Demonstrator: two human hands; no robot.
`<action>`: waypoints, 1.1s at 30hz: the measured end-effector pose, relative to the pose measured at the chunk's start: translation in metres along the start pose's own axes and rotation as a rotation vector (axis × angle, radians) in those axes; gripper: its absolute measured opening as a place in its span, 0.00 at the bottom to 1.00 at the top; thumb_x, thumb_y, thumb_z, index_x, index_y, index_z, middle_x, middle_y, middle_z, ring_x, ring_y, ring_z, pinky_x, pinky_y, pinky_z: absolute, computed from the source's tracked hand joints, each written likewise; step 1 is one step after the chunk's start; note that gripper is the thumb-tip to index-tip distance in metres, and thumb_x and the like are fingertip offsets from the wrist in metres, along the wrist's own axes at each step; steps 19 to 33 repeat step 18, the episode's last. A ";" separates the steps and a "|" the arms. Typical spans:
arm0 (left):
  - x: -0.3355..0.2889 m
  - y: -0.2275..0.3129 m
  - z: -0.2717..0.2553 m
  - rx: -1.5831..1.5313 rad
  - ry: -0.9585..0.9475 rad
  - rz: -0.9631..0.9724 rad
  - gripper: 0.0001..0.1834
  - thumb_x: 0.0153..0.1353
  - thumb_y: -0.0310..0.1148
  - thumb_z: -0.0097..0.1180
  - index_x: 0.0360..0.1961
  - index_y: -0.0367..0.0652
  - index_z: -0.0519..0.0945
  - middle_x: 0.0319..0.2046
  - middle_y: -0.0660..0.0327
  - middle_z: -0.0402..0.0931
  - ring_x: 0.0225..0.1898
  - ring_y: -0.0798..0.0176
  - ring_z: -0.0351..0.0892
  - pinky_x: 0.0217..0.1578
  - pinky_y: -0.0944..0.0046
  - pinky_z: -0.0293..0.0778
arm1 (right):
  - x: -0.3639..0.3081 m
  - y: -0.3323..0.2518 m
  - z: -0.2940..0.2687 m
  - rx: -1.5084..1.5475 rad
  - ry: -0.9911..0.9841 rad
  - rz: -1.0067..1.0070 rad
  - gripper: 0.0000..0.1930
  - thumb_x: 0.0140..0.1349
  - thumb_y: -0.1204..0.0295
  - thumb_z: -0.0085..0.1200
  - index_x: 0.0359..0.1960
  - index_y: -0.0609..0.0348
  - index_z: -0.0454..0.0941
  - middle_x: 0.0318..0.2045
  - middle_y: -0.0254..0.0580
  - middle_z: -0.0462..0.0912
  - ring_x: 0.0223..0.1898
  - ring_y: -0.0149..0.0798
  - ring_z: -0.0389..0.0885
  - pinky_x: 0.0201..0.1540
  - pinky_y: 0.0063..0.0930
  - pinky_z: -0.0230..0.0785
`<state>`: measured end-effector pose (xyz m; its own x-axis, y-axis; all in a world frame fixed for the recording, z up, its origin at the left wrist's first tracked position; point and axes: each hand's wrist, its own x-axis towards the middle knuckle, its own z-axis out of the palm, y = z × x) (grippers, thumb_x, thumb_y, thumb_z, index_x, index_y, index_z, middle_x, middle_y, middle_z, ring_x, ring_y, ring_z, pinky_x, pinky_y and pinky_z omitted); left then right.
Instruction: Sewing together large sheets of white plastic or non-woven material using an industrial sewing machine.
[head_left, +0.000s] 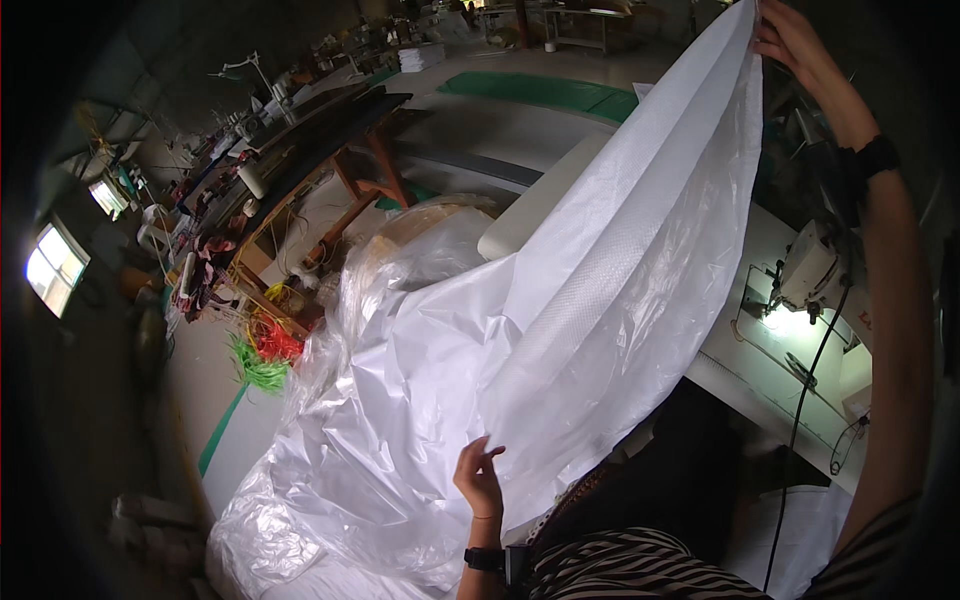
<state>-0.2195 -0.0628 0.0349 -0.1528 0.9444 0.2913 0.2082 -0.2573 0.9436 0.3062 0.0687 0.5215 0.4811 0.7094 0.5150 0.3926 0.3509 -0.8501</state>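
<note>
A large white plastic sheet (600, 270), woven in part and glossy in part, stretches from upper right down to lower left. My right hand (795, 45) is raised high at the upper right, its fingers closed on the sheet's top edge. Lower down, in front of the hanging part of the sheet, is my left hand (478, 482), fingers loosely bent and apart, with nothing visible in them. Whether its fingertips touch the plastic I cannot tell. The lower left part of the sheet lies crumpled together with clear film (270, 520).
At the right stands a sewing machine (808, 270) with its lamp lit, on a pale table (735, 350); a black cable hangs in front. Green and red strands (270, 350) lie at the left near a dark-topped wooden bench (310, 145). A green mat (540, 90) covers floor farther back.
</note>
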 end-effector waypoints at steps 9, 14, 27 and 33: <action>-0.064 0.024 0.036 0.232 -0.476 0.215 0.25 0.52 0.30 0.71 0.51 0.42 0.77 0.50 0.50 0.77 0.50 0.44 0.80 0.49 0.53 0.78 | 0.025 0.019 -0.023 -0.152 0.137 -0.018 0.08 0.71 0.71 0.49 0.35 0.59 0.78 0.23 0.33 0.78 0.22 0.28 0.76 0.24 0.28 0.76; -0.065 0.020 0.047 0.326 -0.501 0.438 0.47 0.41 0.38 0.80 0.61 0.43 0.64 0.55 0.44 0.69 0.54 0.36 0.73 0.52 0.42 0.73 | 0.033 0.035 -0.040 -0.133 0.113 0.012 0.07 0.69 0.72 0.49 0.35 0.60 0.78 0.23 0.34 0.78 0.23 0.30 0.77 0.25 0.30 0.78; -0.032 -0.009 0.016 0.405 -0.374 0.556 0.43 0.43 0.34 0.78 0.58 0.51 0.64 0.59 0.46 0.66 0.56 0.40 0.73 0.60 0.36 0.67 | 0.034 0.035 -0.041 -0.146 0.254 0.015 0.07 0.69 0.71 0.50 0.36 0.60 0.78 0.26 0.38 0.80 0.25 0.34 0.80 0.26 0.31 0.79; -0.032 -0.009 0.016 0.405 -0.374 0.556 0.43 0.43 0.34 0.78 0.58 0.51 0.64 0.59 0.46 0.66 0.56 0.40 0.73 0.60 0.36 0.67 | 0.034 0.035 -0.041 -0.146 0.254 0.015 0.07 0.69 0.71 0.50 0.36 0.60 0.78 0.26 0.38 0.80 0.25 0.34 0.80 0.26 0.31 0.79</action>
